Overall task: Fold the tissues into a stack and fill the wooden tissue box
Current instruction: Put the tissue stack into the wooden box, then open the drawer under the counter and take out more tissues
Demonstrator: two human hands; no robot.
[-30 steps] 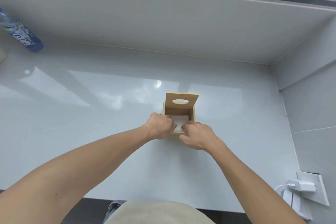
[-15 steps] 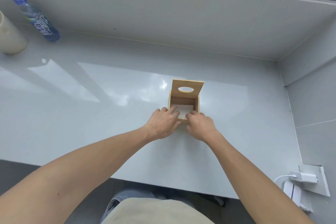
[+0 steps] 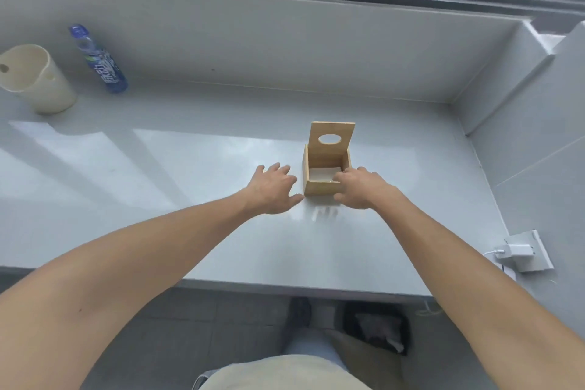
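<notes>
A small wooden tissue box [image 3: 320,188] stands on the grey counter [image 3: 190,184], its lid [image 3: 331,141] with an oval hole tipped up at the back. White folded tissues [image 3: 323,174] lie inside it. My left hand [image 3: 274,188] hovers just left of the box, fingers spread and empty, thumb near the box's front left corner. My right hand [image 3: 359,188] is at the box's front right corner, fingers apart, with the fingertips over the rim near the tissues. It holds nothing that I can see.
A cream plastic cup [image 3: 34,79] and a blue-labelled bottle [image 3: 99,62] stand at the back left against the wall. A white charger [image 3: 514,251] sits in a wall socket at the right. The counter's front edge runs below my forearms.
Both hands have come off the tissues and out of the box; the left hand has moved away to the left with fingers spread. The view has tilted up and back.
</notes>
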